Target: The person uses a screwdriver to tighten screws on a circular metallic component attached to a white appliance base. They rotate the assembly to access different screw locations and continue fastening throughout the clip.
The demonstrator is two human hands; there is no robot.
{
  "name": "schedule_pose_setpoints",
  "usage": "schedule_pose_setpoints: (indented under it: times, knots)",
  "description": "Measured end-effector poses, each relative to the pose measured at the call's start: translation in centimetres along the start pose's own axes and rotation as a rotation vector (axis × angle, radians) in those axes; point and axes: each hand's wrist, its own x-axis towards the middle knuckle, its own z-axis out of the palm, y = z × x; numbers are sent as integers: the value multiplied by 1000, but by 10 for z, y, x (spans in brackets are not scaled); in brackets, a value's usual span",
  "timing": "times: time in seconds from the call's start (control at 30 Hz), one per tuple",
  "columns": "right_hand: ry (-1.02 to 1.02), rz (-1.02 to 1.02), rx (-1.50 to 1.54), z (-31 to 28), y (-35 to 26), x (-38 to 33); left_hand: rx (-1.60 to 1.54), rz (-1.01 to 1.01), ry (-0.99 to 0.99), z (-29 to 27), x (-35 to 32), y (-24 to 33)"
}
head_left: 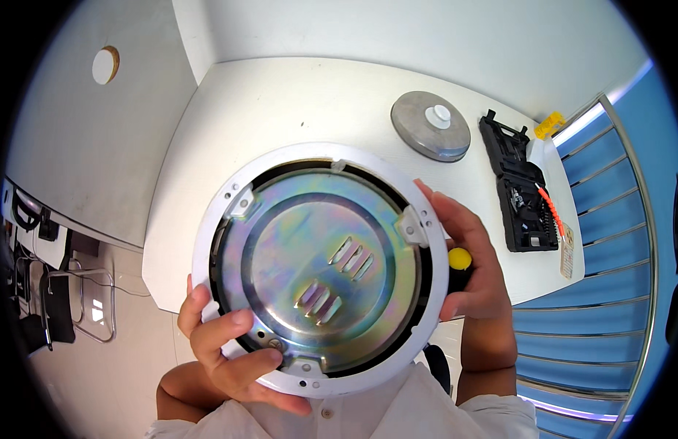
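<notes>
Held up in front of me is a round pot-like appliance point(321, 219) with a white ring-shaped rim. Inside the ring sits a shiny, rainbow-tinted metal plate with slots, and three white tabs stand along its edge. My left hand point(233, 358) grips the lower left rim; its thumb or finger lies by a small screw point(275, 344) at the plate's edge. On the right side, my right hand point(474, 256) clasps the ring, fingers around the outside. Between that hand and the ring shows a yellow round end point(460, 258) on something black, its kind unclear.
A metal lid point(429, 128) with a white knob lies on the white table point(280, 95). To its right are an open black tool case point(526, 212), an orange flexible shaft point(550, 208) and a yellow object point(550, 124). A metal railing point(635, 183) borders the right side.
</notes>
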Motion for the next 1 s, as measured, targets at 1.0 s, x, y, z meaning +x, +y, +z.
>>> schedule_pose_setpoints:
  times: [1.0]
  knots:
    - [-165, 79, -197, -9, -16, 9, 142, 44, -201, -19, 16, 23]
